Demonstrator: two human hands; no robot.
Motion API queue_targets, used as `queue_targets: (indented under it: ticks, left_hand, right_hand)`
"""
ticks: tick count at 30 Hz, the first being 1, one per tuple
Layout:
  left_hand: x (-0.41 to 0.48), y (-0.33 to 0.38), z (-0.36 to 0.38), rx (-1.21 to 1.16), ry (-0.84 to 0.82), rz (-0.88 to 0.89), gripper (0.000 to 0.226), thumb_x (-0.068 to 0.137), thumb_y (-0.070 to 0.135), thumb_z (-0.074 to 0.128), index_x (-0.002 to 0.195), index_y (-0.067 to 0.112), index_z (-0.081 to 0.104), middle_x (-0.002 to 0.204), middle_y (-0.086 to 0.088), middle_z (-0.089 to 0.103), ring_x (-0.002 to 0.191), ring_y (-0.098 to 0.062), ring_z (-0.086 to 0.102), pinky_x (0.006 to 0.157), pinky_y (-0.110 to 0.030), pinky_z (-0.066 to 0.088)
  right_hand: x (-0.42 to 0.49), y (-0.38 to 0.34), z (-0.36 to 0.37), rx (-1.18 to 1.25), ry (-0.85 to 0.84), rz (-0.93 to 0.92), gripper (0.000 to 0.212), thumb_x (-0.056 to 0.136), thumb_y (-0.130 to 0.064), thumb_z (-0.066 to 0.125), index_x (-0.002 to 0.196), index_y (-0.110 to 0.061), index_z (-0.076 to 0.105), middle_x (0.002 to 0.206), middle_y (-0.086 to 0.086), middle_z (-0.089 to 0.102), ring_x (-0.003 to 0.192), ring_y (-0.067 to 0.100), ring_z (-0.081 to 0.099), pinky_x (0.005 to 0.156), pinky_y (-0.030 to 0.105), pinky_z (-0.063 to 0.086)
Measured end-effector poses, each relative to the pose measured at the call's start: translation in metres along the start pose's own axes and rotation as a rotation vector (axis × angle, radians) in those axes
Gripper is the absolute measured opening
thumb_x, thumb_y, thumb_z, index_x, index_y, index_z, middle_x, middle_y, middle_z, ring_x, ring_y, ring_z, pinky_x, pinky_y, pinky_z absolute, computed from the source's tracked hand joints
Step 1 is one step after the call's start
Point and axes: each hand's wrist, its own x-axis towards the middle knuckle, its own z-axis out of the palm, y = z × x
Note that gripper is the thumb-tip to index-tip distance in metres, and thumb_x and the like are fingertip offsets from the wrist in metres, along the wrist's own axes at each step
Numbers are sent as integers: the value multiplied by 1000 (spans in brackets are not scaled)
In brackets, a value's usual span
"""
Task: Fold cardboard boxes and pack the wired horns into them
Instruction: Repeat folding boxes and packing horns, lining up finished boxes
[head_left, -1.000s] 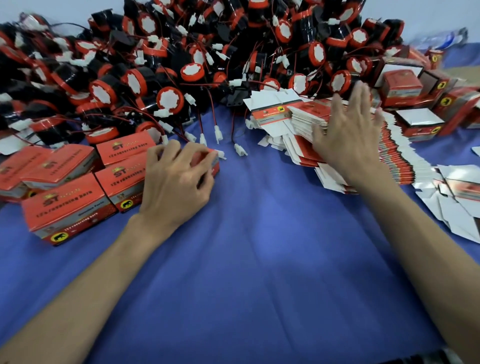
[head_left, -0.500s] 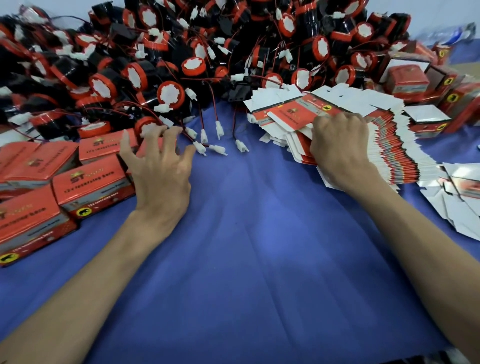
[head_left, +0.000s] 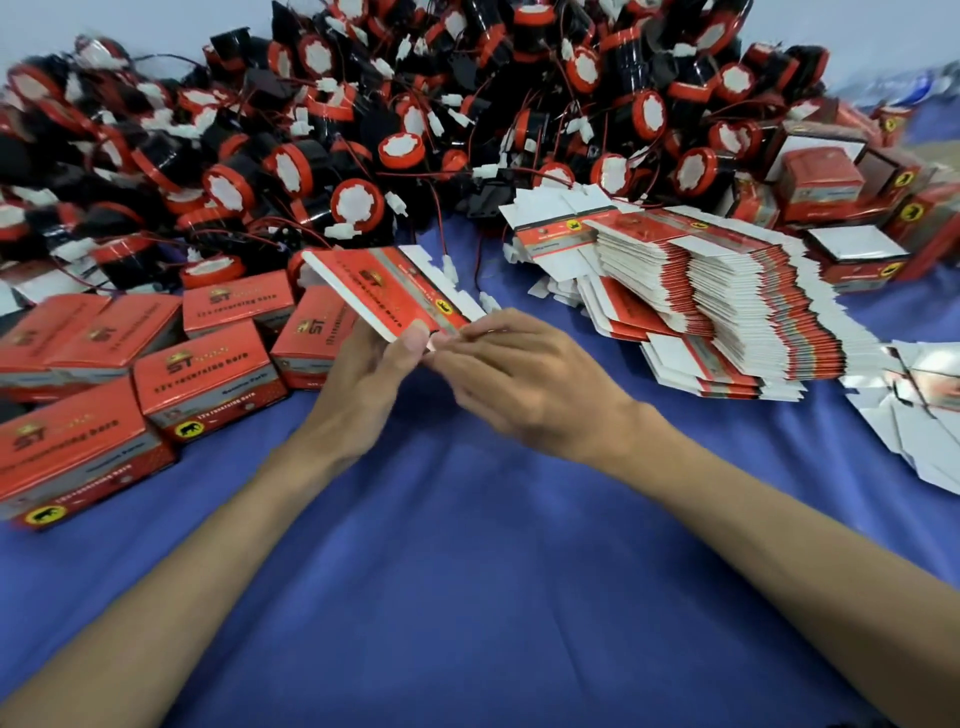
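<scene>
Left: several closed boxes (head_left: 208, 374) stand on the desk (head_left: 467, 571), apparently done. Centre: left grip (head_left: 363, 384) clasps one flat box (head_left: 384, 291), not yet folded; right grip (head_left: 524, 379) touches its corner, hold unclear. Right: tall stack (head_left: 727, 301) and horn pile (head_left: 644, 109) remain.

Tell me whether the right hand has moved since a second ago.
Yes. The right hand left the stack of flat boxes and came left, meeting the left hand on one flat box.
</scene>
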Motion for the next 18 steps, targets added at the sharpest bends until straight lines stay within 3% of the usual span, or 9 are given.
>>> queue_targets:
  ticks: [3, 6, 9, 11, 12, 13, 15, 16, 18]
  left_hand:
    - [0, -3, 5, -73, 96, -68, 10, 97, 25, 52, 104, 29, 58, 96, 27, 69, 96, 10, 62, 82, -8, 45]
    - [4, -8, 4, -53, 252, -106, 25, 102, 12, 46, 105, 34, 57, 101, 23, 66, 96, 12, 61, 85, -9, 46]
    - [9, -14, -3, -105, 275, -155, 18, 100, 17, 52, 106, 31, 61, 105, 15, 70, 104, -4, 65, 89, -23, 52]
    - [11, -17, -8, -152, 281, -162, 15, 97, 20, 56, 106, 30, 64, 103, 15, 73, 103, -8, 67, 85, -22, 54]
    - [11, -17, -9, -161, 280, -164, 14, 96, 22, 58, 105, 30, 65, 104, 14, 73, 103, -9, 68, 84, -23, 55]
    - [11, -17, -10, -178, 276, -169, 14, 94, 25, 59, 105, 29, 66, 104, 13, 73, 103, -10, 68, 83, -24, 56]
    - [11, -15, -9, -229, 268, -184, 18, 88, 33, 61, 105, 29, 66, 105, 12, 73, 103, -9, 68, 81, -21, 55]
    - [11, -14, -9, -258, 268, -193, 22, 86, 35, 61, 106, 27, 66, 105, 12, 73, 102, -8, 68, 80, -19, 54]
    - [13, -12, -9, -328, 282, -237, 25, 86, 35, 60, 108, 24, 65, 105, 10, 74, 102, -9, 68, 79, -18, 54]
  right_hand:
    - [-4, -4, 3, 103, -96, 65, 13, 79, -7, 74, 90, 1, 74, 84, 8, 75, 74, 25, 72, 77, 39, 57]
    - [-7, 0, 1, 128, -71, 278, 21, 83, -12, 72, 100, -1, 73, 96, 9, 74, 86, 25, 71, 84, 43, 53]
    - [-4, 10, -1, 68, 84, 645, 39, 87, -11, 67, 122, 3, 60, 132, 15, 56, 121, 29, 55, 99, 47, 44]
    - [-1, 15, -4, 254, 127, 989, 53, 91, -16, 64, 137, -1, 45, 141, 12, 45, 131, 26, 43, 105, 44, 40]
    - [0, 15, -6, 421, 129, 1158, 54, 92, -19, 63, 140, -5, 42, 137, 8, 48, 128, 23, 46, 105, 44, 42]
    - [0, 15, -7, 626, 129, 1305, 48, 93, -22, 62, 137, -10, 46, 130, 9, 55, 122, 25, 53, 103, 47, 44]
    - [2, 11, -5, 936, 125, 1444, 21, 96, -28, 56, 112, -16, 64, 116, 21, 65, 111, 38, 59, 99, 55, 45]
    - [3, 7, -4, 992, 132, 1453, 20, 98, -32, 51, 99, -21, 68, 111, 17, 69, 111, 37, 60, 100, 55, 45]
    - [4, 2, -3, 1082, 160, 1425, 34, 101, -39, 39, 91, -28, 70, 103, -7, 73, 109, 18, 65, 102, 42, 47]
